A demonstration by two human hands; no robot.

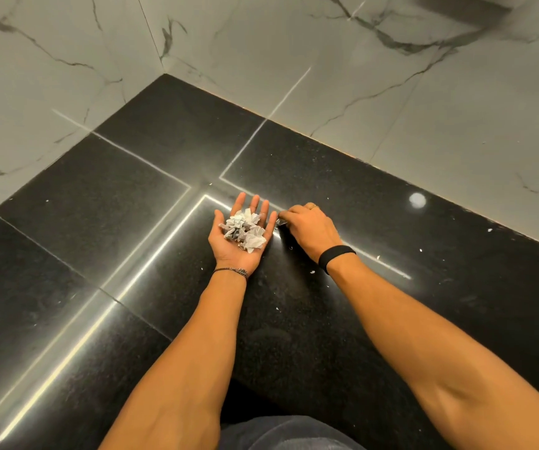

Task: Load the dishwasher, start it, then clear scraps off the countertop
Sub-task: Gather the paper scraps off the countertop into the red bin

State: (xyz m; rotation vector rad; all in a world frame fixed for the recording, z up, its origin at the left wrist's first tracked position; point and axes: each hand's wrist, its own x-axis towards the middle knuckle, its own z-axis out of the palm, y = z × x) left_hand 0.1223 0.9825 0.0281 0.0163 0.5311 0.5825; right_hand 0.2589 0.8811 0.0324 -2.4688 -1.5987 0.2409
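Paper scraps [245, 230], crumpled, white and grey, are lying in a loose heap on the upturned palm of the left hand [226, 250], just above the centre of the view. The left fingers [254, 204] are lying straight and spread apart, pointing toward 12 o'clock. They are gripping nothing; the heap is only resting on the palm.

At 3 o'clock of the heap, just beside the left little finger, the right hand [312, 228] is reaching in knuckles-up. Its fingers are curled, with the tips drawn together on one small scrap [281, 221] at the desk [131, 206] surface. Cannot tell whether that piece is touching the desk or lifted off it.

A ring [313, 206] is showing on the right hand and a black band [336, 254] on its wrist. A thin bracelet [232, 271] is circling the left wrist.

The desk is polished black speckled stone, with bright line reflections crossing it. White flecks [312, 272] are lying scattered on it: some at 4 to 5 o'clock of the hands, one at 6 o'clock between the forearms, others well apart toward 3 o'clock. A round light reflection [417, 200] is showing at 2 o'clock.

A grey-veined marble wall [391, 92] is bounding the desk from 9 round to 3 o'clock, with a corner at 11 o'clock. A dark garment [281, 433] is showing at 6 o'clock, at the bottom edge.
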